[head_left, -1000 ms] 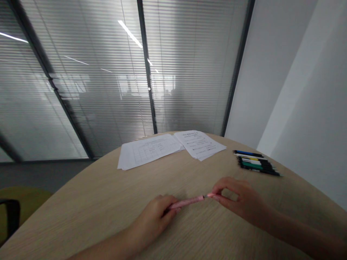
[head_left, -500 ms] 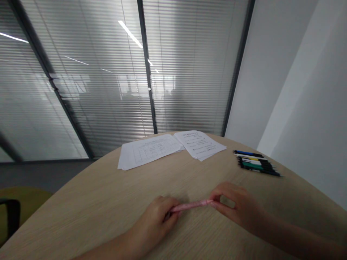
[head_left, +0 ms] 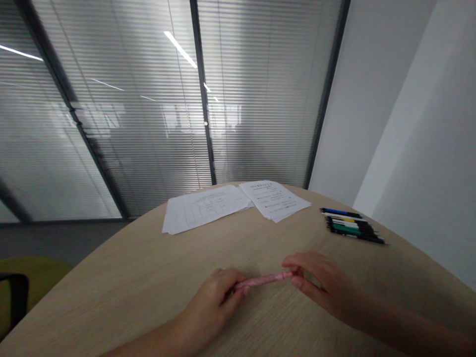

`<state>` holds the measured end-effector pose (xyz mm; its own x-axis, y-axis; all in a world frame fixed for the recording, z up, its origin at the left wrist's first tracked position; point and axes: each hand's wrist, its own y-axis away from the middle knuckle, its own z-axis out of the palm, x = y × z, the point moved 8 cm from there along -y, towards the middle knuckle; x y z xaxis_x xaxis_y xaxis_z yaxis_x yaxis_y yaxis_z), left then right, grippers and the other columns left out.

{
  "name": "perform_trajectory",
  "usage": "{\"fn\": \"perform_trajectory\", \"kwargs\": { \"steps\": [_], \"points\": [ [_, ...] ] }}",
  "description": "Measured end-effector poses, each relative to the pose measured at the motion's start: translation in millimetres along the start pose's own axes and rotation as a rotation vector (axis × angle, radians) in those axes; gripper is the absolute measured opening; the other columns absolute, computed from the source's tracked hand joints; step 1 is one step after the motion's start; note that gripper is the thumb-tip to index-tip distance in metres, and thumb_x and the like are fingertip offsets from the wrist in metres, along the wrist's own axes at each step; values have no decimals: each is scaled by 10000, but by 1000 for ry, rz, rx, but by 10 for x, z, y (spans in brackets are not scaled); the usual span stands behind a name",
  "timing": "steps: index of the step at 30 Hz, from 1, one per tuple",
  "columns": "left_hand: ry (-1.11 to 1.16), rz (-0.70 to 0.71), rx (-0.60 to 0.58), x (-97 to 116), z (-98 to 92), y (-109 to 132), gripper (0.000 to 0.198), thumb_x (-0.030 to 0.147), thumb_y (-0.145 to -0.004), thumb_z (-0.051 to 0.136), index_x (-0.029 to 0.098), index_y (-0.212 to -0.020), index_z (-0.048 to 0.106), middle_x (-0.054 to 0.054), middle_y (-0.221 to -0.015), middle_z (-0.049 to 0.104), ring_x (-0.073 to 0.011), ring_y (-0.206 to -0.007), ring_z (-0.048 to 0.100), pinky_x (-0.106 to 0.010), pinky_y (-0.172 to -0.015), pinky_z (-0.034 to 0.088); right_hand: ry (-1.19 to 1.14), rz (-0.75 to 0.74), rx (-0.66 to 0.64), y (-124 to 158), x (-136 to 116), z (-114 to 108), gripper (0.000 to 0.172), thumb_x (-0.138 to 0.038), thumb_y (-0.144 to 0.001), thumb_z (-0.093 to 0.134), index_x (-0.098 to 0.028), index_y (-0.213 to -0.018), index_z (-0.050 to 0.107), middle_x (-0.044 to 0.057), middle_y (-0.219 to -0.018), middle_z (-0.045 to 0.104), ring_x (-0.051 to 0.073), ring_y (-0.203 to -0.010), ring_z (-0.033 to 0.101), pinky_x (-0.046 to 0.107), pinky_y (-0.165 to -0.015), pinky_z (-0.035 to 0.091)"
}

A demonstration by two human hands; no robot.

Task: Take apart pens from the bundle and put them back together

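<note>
A slim pink pen (head_left: pixel 263 280) lies level between my two hands, just above the wooden table (head_left: pixel 148 277). Its left end is wrapped by my left hand (head_left: pixel 222 295), thumb along the near side and fingers over the top. At the other end, my right hand (head_left: pixel 316 280) has its thumb and a curled finger at the pen's tip. The right index finger is lifted and stretched out over that end. The exact contact at the tip is partly hidden by the fingers.
Printed sheets lie in two piles, a left pile (head_left: pixel 208 208) and a right pile (head_left: pixel 277 198), at the table's far side. A row of several pens (head_left: pixel 351 225) lies at the right. Behind stand glass panels with blinds (head_left: pixel 260 99); a chair (head_left: pixel 33 282) is at left.
My right index finger has lifted off the pen's end and straightened, and the right fingers have spread a little. My left hand and the pen stay nearly in place.
</note>
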<state>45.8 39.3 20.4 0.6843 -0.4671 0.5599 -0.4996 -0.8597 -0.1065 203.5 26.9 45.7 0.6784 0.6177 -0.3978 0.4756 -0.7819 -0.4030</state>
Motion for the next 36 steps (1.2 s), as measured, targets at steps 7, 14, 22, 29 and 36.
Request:
{"fn": "perform_trajectory", "kwargs": {
  "steps": [7, 14, 22, 29, 36],
  "points": [
    [11, 0, -4, 19, -13, 3, 200, 251, -813, 399, 179, -780, 583, -14, -737, 582, -155, -727, 512, -269, -685, 395, 89, -13, -43, -37, -26, 8, 133, -169, -818, 421, -176, -765, 542, 42, -723, 594, 167, -696, 534, 280, -636, 414],
    [-12, 63, -3, 51, 16, 20, 203, 256, -830, 397, 167, -793, 576, -32, -754, 578, -161, -737, 510, -276, -681, 396, 206, -71, -7, -2, -53, 74, 253, -251, -878, 358, -184, -708, 533, 33, -659, 587, 155, -621, 518, 260, -570, 383],
    [-32, 72, 18, 28, -4, 10, 170, 233, -823, 422, 175, -812, 582, -23, -754, 587, -152, -723, 512, -264, -666, 404, 313, -336, 85, -3, -323, -93, 249, -251, -892, 324, -180, -785, 537, 26, -678, 595, 151, -633, 519, 284, -638, 358],
    [-100, 192, 107, 86, -57, 24, 141, 195, -818, 439, 173, -781, 573, -15, -709, 589, -147, -683, 523, -252, -628, 413, 451, -450, 169, 52, -354, -5, 323, -168, -910, 271, -184, -694, 510, 3, -598, 539, 143, -569, 463, 274, -602, 312],
    [-160, 465, 247, 305, -164, 119, 184, 187, -851, 390, 163, -816, 570, -29, -684, 615, -150, -644, 538, -276, -633, 410, 396, -371, 157, 59, -352, 8, 438, -245, -935, 163, -187, -637, 478, -2, -552, 513, 131, -512, 437, 256, -543, 295]
  ]
}}
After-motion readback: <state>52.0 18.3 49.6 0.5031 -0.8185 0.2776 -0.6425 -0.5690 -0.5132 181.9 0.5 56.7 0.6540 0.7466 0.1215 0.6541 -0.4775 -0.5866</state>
